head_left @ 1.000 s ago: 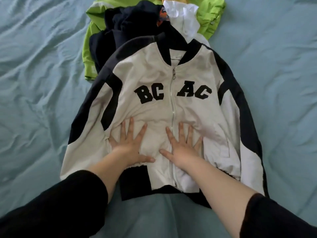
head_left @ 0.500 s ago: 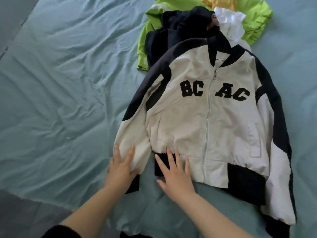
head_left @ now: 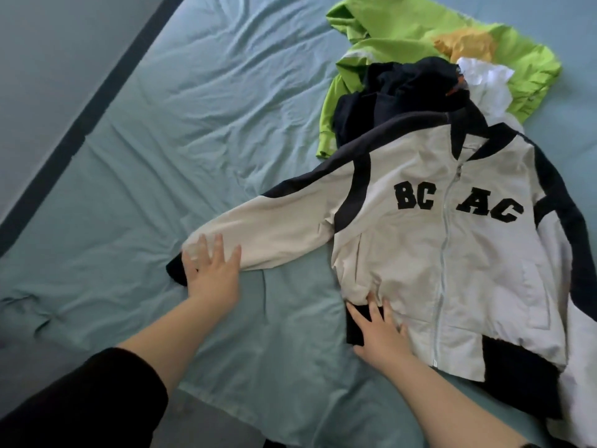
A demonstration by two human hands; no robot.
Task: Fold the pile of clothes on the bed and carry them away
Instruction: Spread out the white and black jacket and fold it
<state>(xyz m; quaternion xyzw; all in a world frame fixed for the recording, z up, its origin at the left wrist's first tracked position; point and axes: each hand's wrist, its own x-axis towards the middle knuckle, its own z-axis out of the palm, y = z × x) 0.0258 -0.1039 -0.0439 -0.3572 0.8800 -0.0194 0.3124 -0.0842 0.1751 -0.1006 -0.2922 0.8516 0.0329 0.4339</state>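
A cream and navy zip jacket [head_left: 420,247] with "BC AC" on the chest lies face up on the bed. Its left sleeve [head_left: 274,227] stretches out flat to the left. My left hand [head_left: 211,270] presses with straight fingers on the sleeve's end, by the dark cuff. My right hand [head_left: 379,331] lies flat on the jacket's bottom hem at its left corner. Behind the jacket sits the pile: a navy garment [head_left: 397,95], a lime green one [head_left: 403,30], a white one [head_left: 487,82] and a bit of yellow [head_left: 465,43].
The teal sheet [head_left: 193,124] covers the bed, wrinkled, with open sheet left of the jacket. The bed's left edge [head_left: 84,111] runs diagonally with grey floor beyond it. The near edge of the bed is at the bottom left.
My left hand has pulled the left sleeve outward to the left and flattened it. My right hand stays on the hem. The view has shifted left.
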